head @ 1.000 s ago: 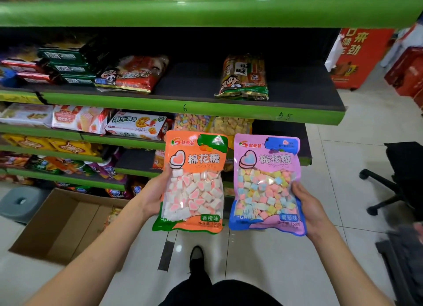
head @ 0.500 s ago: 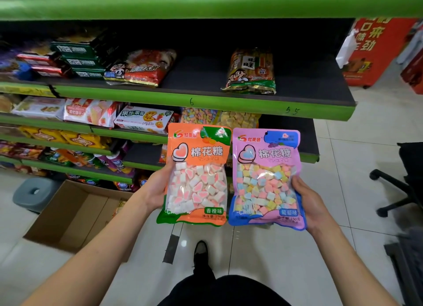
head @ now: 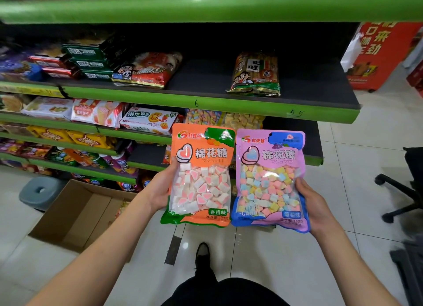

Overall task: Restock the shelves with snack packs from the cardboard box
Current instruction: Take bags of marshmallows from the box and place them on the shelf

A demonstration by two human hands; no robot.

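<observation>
Two packs upright, abreast: orange pack [head: 201,177] in left hand [head: 160,187], purple pack [head: 270,182] in right hand [head: 313,205].

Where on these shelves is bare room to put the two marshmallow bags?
Bare dark shelf lies between the red panda pack and the rice cracker bag, and right of that bag to the shelf end. The left side is crowded with stacked packs.
</observation>
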